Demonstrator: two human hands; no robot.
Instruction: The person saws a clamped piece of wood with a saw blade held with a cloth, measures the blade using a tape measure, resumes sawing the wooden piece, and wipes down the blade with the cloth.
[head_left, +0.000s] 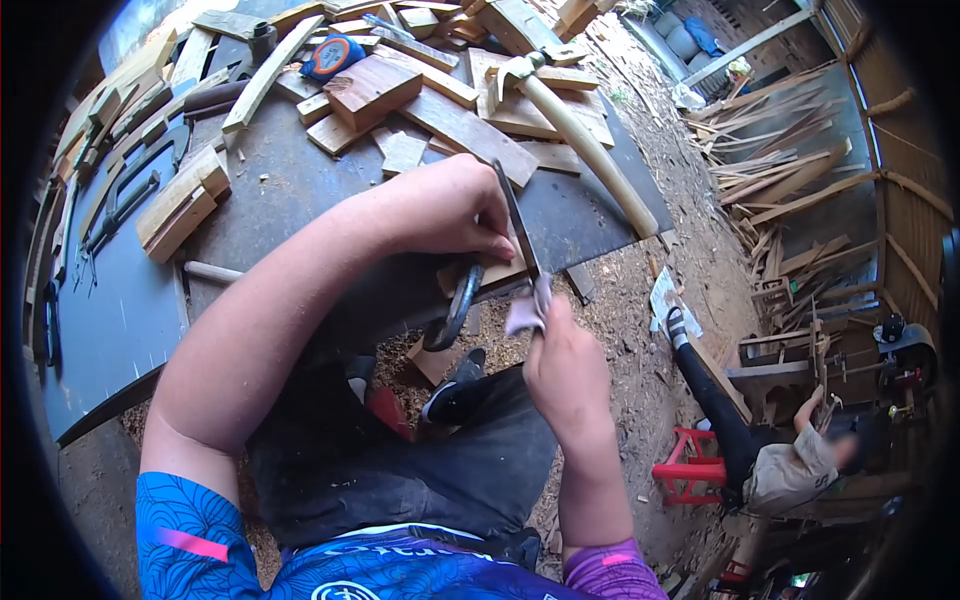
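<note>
Your right grip (570, 365) is closed on a pale cloth (524, 316) bunched at the near end of a long, dark, file-like tool (517, 218), at the front edge of a cluttered workshop counter (285, 195). The tool slants up and away from you, its far end close beside your left grip (462, 207). There your wrist bends sharply and your fingers curl inward near a light wooden piece (502, 270); whether they pinch the tool or only press on the wood cannot be told from this angle. Just left of the cloth, a curved, dark metal clamp (463, 308) stands at the counter's edge.

Beyond your hands, a claw hammer (582, 145) with a pale wooden handle lies across the right side of the counter, its head among offcuts. A reddish wooden block (373, 90) sits to its left, and a blue-and-orange tape measure (333, 56) lies just behind the block. A C-clamp (122, 213) rests at far left.

Wood shavings (508, 352) cover the floor below you. Well apart at right, a co-worker (795, 472) sits by a red stool (690, 466), with thin wood strips (790, 180) piled beyond.
</note>
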